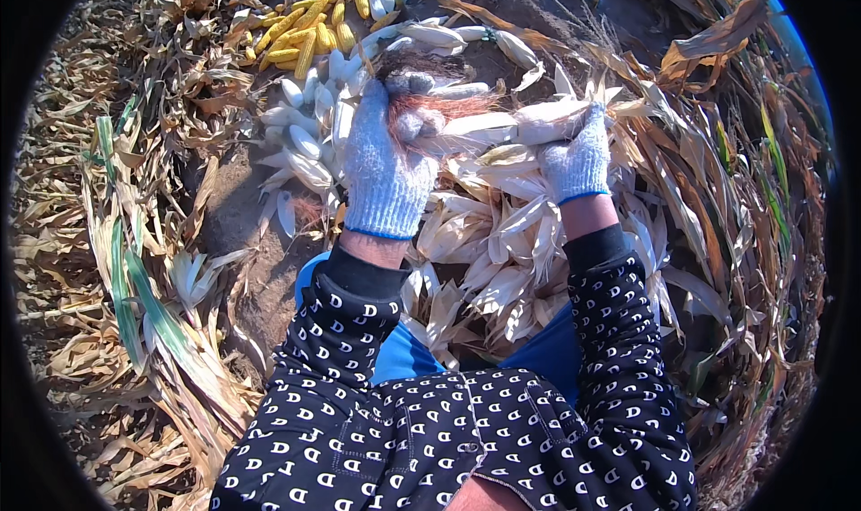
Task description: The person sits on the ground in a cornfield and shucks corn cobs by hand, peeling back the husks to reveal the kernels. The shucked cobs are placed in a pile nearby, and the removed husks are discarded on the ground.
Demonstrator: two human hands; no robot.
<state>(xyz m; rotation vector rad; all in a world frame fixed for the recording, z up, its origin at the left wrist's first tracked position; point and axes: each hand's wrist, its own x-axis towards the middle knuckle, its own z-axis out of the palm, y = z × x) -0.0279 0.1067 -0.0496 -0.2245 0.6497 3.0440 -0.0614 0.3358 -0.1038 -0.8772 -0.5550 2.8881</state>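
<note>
Both hands wear whitish knitted gloves with blue cuff edges. My left hand (393, 161) is closed around the silk end of a corn ear (481, 131), with reddish-brown corn silk (454, 106) spread over its fingers. My right hand (578, 144) grips the other end of the same ear, where pale husk (548, 117) covers it. The ear lies roughly level between the hands. Below it are many pale, dry corn husks (501, 235), heaped between the person's knees. White corn ears (306, 141) lie just left of my left hand.
Yellow corn ears (303, 33) are piled beyond the white ones on bare soil (252, 269). Dry corn stalks (699, 174) with leaves stand or lie along the right. Dry leaves (155, 195) and stalks, some with green blades (151, 295), cover the ground at the left.
</note>
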